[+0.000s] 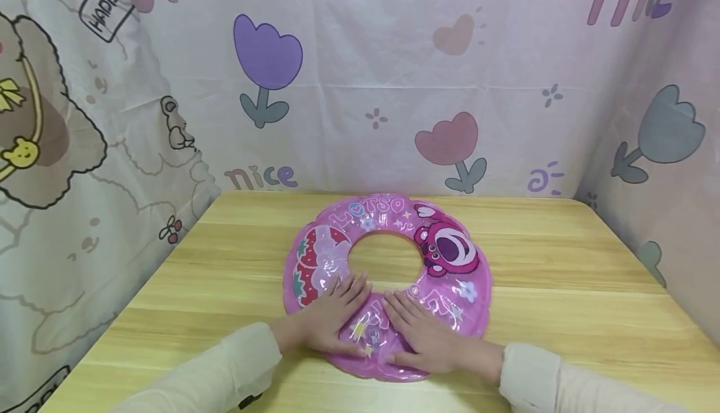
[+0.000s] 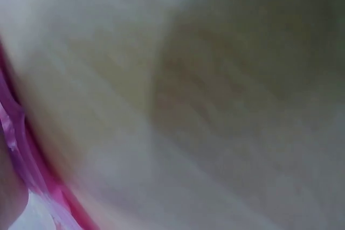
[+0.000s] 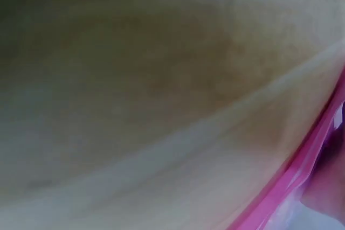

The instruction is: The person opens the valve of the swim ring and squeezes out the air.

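A pink inflatable swim ring (image 1: 388, 213) lies flat on the wooden table, printed with strawberries, letters, flowers and a pink bear face. On its near left part rests my left hand (image 1: 332, 316), fingers extended toward the centre hole. My right hand (image 1: 424, 335) lies on the near right part, its straight fingers pointing up and left. Both thumbs point inward over the near section, a short gap between them. In the left wrist view the ring's edge (image 2: 35, 149) shows at lower left; the right wrist view has its edge (image 3: 302, 165) at lower right.
The light wooden tabletop (image 1: 562, 263) stretches around the ring on all sides. Behind it hangs a pale cloth (image 1: 360, 44) with printed tulips and words, and another patterned cloth (image 1: 101, 225) hangs along the left side. Light sleeves (image 1: 236, 363) cover both forearms.
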A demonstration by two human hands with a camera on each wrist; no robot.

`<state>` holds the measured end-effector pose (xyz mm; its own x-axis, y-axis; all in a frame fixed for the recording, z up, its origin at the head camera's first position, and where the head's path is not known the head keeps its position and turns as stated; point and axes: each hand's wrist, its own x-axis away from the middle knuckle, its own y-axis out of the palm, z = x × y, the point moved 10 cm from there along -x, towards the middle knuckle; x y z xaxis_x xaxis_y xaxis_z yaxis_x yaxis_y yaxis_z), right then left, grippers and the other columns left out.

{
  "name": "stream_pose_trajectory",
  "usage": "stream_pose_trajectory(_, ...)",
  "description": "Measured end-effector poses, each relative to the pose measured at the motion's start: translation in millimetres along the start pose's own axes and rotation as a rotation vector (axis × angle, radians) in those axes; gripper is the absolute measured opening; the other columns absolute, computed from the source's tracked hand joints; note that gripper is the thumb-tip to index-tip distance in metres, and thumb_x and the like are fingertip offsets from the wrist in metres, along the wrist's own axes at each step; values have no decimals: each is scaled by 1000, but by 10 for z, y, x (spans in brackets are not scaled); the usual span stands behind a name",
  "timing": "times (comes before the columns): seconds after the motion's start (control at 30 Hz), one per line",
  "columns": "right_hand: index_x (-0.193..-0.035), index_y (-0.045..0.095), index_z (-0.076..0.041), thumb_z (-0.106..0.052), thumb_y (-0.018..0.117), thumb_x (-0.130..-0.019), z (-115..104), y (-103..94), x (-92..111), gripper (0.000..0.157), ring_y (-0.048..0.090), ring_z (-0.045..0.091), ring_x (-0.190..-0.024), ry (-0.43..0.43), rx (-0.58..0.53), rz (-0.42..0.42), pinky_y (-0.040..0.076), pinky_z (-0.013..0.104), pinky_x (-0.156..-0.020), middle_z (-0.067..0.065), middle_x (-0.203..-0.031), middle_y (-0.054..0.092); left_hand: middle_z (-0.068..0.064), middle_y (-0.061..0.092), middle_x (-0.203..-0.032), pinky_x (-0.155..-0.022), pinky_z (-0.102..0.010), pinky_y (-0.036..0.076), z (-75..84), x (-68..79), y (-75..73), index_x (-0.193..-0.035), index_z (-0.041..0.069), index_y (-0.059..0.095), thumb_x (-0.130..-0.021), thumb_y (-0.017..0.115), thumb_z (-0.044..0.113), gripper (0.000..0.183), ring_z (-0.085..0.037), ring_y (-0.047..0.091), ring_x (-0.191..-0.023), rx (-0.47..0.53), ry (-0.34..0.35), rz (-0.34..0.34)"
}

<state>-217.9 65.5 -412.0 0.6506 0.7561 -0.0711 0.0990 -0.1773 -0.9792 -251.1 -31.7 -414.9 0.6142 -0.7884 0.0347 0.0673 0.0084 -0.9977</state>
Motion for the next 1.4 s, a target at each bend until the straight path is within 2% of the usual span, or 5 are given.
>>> stream_pose_trajectory(0.47,-147,25,-7,-62,33,-92,31,58,-18,79,16,34,-142,16,55,-72,16,47,-115,16,-154,18,-16,3,-157,-114,-58,8,-4,-24,121,-149,7,11,-79,39,76,102,-37,3,-144,-67,-44,-32)
stream_pose_trajectory(0.8,-145,28,-5,-71,38,-84,242,-111,125,91,20,37,-140,-22,118,12,19,48,-112,18,-153,21,-18,14,-154,-110,-64,7,153,-83,7,-149,9,15,-82,42,69,95,-43,14,-140,25,-37,-21)
stream_pose_trajectory(1.07,-146,23,-4,-73,45,-78,578,-191,301,99,16,39,-141,69,33,15,-18,19,-111,19,-153,17,-16,13,-155,-112,-61,9,254,-145,8,-150,12,15,-85,39,68,89,-41,16,-141,5,1,-34)
stream_pose_trajectory(1.3,-144,27,-1,-69,55,-76,767,-267,411,101,18,46,-137,118,-3,-29,16,56,-110,25,-151,20,-14,13,-156,-112,-62,7,353,-213,-10,-150,13,16,-86,41,64,85,-38,16,-142,12,36,-23)
stream_pose_trajectory(1.4,-142,31,1,-66,61,-72,875,-307,453,102,20,48,-136,134,-3,-37,17,60,-109,26,-149,24,-12,14,-156,-112,-61,7,382,-243,-43,-150,16,16,-87,41,62,82,-36,17,-142,39,69,-6)
